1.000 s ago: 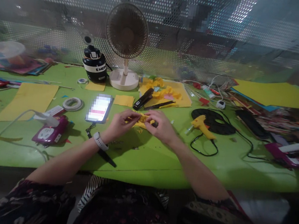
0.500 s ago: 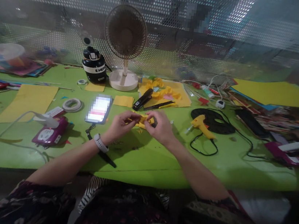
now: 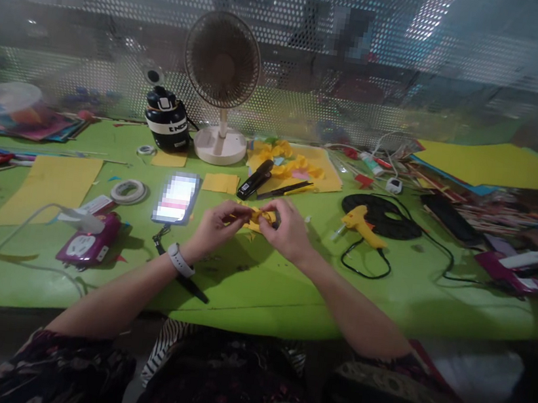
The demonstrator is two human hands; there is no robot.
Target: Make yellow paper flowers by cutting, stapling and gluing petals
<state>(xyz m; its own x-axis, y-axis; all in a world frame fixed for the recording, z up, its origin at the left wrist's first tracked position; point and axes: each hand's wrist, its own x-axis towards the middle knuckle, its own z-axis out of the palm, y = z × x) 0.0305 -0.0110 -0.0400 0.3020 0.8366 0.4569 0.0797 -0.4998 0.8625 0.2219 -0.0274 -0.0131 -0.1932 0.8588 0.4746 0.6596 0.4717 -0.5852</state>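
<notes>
Between both hands, low over the green table (image 3: 257, 292), is a small folded piece of yellow paper (image 3: 256, 217). My left hand (image 3: 219, 225), with a pale watch band at the wrist, pinches its left side. From the right, my right hand (image 3: 287, 230) grips the same paper between thumb and fingers. The fingers partly hide its shape. Just behind the hands lie a black stapler (image 3: 255, 178), a dark slim tool (image 3: 284, 190) and a small stack of yellow paper (image 3: 220, 182). A lit phone (image 3: 176, 198) rests left of my left hand.
A yellow glue gun (image 3: 362, 226) lies on the right with its cable looped. Purple power blocks (image 3: 90, 241) sit on both sides. A fan (image 3: 219, 145) and a black bottle (image 3: 167, 123) stand at the back, near yellow paper curls (image 3: 303, 165). A tape roll (image 3: 129, 192) lies left.
The view has shifted very slightly. Both hands stay at nearly the same place, still pinching the yellow paper; only small finger movement shows.
</notes>
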